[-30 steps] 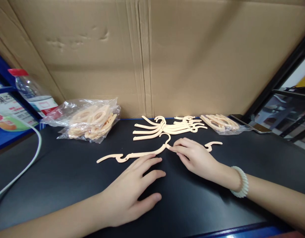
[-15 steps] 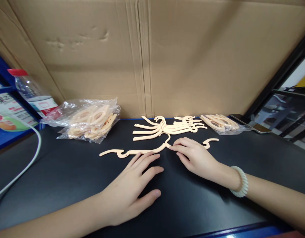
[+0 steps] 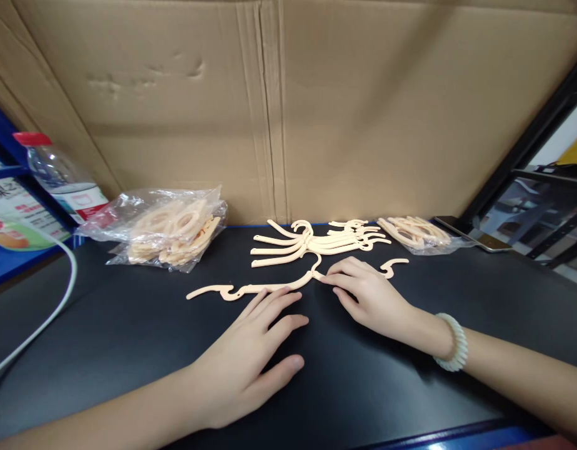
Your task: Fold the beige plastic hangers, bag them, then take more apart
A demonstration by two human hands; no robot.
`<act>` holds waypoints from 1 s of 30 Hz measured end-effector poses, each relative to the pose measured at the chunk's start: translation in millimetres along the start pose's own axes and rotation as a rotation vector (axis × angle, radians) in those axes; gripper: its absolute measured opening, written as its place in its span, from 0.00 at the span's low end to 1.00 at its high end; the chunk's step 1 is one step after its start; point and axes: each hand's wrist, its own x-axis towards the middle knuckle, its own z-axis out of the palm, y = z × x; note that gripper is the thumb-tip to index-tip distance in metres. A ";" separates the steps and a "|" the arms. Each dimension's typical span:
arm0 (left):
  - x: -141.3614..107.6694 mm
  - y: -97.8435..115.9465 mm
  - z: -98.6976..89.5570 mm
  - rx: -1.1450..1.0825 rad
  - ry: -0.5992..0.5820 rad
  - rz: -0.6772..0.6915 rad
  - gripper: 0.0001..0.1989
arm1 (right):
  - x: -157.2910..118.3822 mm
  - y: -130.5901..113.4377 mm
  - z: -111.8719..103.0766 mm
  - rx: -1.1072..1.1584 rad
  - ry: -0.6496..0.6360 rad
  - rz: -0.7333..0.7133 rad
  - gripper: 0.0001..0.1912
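As seen in the head view, where one hanger [image 3: 279, 287] lies flat on the dark surface [image 3: 363, 394], hook away: left hand [image 3: 232, 369], fingers apart, tips at its left arm, seemingly to steady it. Right hand [image 3: 377, 300], fingertips beside the hook; pinching or pressing, cannot tell. Behind, loose hangers [image 3: 332, 242], overlapped, perhaps for compactness; flanking, left bag [image 3: 173, 225] and right bag [image 3: 417, 232].

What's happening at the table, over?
Left hand open, fingertips at near hanger. Right hand over its other arm. Hanger pile just behind.
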 end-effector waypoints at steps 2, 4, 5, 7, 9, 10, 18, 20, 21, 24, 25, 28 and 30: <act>-0.6 -1.0 2.0 -0.004 0.028 0.002 0.18 | -0.1 -1.2 1.8 0.007 0.003 0.008 0.17; -0.6 -2.2 2.6 -0.008 0.051 0.007 0.17 | 0.7 -3.7 2.1 0.010 0.007 0.015 0.17; -0.3 -2.8 2.3 -0.009 0.047 0.015 0.17 | 1.3 -4.5 0.9 0.009 0.006 0.019 0.17; 0.4 -4.0 1.0 -0.003 0.022 0.034 0.18 | 2.4 -2.4 -5.6 -0.007 -0.001 0.030 0.16; 1.0 -4.8 -0.2 0.011 0.005 0.042 0.18 | 2.3 8.0 -17.8 -0.039 -0.033 0.052 0.16; 1.2 -4.9 -0.3 0.021 0.010 0.036 0.18 | 1.6 16.8 -25.5 -0.056 -0.066 0.070 0.17; 0.3 -3.4 4.0 0.057 0.055 -0.019 0.17 | -10.1 88.7 -67.3 -0.072 -0.418 0.431 0.23; 0.3 -3.3 4.2 0.054 0.048 -0.025 0.17 | -9.9 88.9 -66.4 -0.076 -0.459 0.468 0.17; 0.4 -3.3 4.1 0.052 0.048 -0.027 0.17 | -9.4 87.4 -65.8 -0.072 -0.467 0.472 0.15; 0.3 -3.4 3.9 0.043 0.059 -0.027 0.17 | -8.0 82.9 -67.0 -0.046 -0.446 0.439 0.15; 0.3 -3.4 3.9 0.041 0.062 -0.026 0.17 | -7.5 82.7 -68.6 -0.030 -0.433 0.421 0.15; 0.3 -3.2 3.8 0.039 0.060 -0.025 0.16 | -5.1 88.0 -73.8 -0.018 -0.361 0.387 0.14; 0.2 -3.0 3.8 0.036 0.063 -0.021 0.16 | -2.4 95.4 -74.7 -0.099 -0.272 0.401 0.13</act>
